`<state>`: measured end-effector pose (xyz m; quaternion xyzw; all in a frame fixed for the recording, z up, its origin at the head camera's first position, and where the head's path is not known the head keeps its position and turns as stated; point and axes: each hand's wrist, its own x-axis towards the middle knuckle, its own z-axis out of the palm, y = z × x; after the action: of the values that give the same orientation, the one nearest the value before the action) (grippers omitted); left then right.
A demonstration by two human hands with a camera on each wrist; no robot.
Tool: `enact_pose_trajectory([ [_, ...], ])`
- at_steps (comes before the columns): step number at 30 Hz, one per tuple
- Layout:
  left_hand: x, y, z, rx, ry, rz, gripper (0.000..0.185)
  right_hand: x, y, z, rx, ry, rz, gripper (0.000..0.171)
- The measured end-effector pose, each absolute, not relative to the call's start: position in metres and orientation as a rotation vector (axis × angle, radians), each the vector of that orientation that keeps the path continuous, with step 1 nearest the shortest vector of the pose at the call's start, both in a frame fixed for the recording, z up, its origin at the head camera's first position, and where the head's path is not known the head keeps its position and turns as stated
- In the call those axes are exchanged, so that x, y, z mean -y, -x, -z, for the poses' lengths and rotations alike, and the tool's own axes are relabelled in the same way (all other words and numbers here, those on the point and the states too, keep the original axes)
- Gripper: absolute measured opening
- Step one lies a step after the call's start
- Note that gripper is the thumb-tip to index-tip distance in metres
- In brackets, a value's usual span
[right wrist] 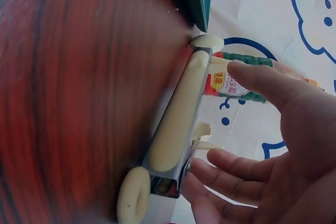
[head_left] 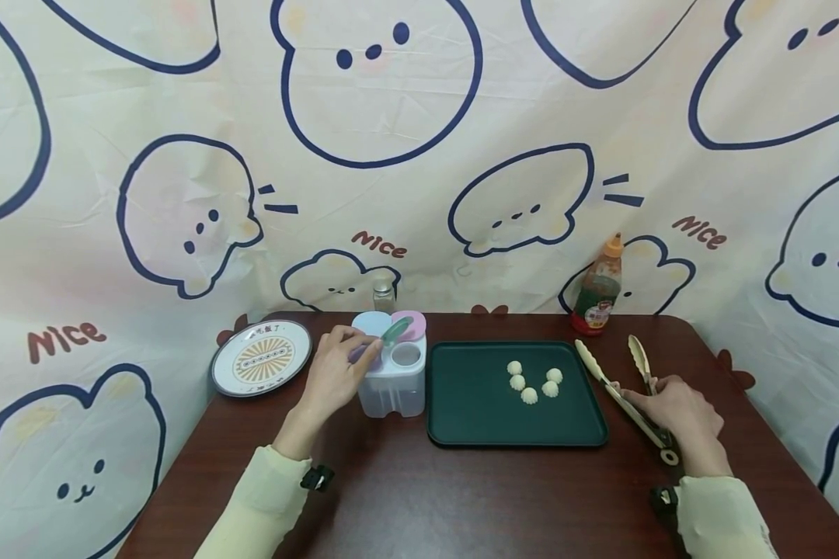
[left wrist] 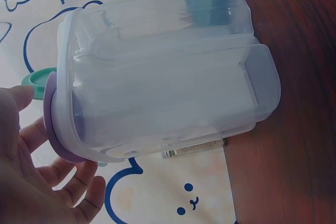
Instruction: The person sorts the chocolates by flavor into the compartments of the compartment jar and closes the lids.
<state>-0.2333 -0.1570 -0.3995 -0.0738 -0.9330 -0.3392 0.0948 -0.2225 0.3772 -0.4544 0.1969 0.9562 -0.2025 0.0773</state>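
Two pale-sleeved forearms come in from the near table edge, well apart. Left hand (head_left: pixel 335 374) reaches to the clear seasoning box (head_left: pixel 394 378), fingertips at a purple lid (head_left: pixel 359 354); the left wrist view shows its fingers (left wrist: pixel 68 190) loosely spread under that lid, gripping nothing. Right hand (head_left: pixel 673 412) lies over the cream tongs (head_left: pixel 625 396), fingers relaxed and straight, touching one arm without closing round it. One box with four round lids stands just left of one dark green tray (head_left: pixel 461 419). Five small dumplings (head_left: pixel 531 382) sit grouped on the tray's far right part, leaving its left half bare. One patterned plate (head_left: pixel 262 357) lies at the far left corner, one sauce bottle (head_left: pixel 598 289) and one small shaker (head_left: pixel 384 296) by the back edge. Bare wooden table (head_left: pixel 419 497) spans between the arms.
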Motion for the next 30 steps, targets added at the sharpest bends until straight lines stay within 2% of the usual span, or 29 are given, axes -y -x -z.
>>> enact_pose_trajectory([
  [7,0.1567,0.2331,0.3988,2.769,0.215,1.002,0.054,-0.3796,0.2246,0.4576,-2.812,-0.567,0.555,0.093],
  [16,0.1566,0.2337,0.3992,2.764,0.227,0.997,0.057,-0.3794,0.2245,0.4608,-2.802,-0.515,0.536,0.095],
  [23,0.1564,0.2344,0.3988,2.754,0.232,1.016,0.057,-0.3812,0.2223,0.4595,-2.816,-0.512,0.589,0.079],
  [26,0.1567,0.2342,0.399,2.758,0.226,1.015,0.057,-0.3836,0.2216,0.4601,-2.83,-0.503,0.636,0.08],
  [30,0.1567,0.2339,0.3994,2.763,0.218,1.015,0.056,-0.3874,0.2217,0.4641,-2.861,-0.461,0.658,0.09],
])
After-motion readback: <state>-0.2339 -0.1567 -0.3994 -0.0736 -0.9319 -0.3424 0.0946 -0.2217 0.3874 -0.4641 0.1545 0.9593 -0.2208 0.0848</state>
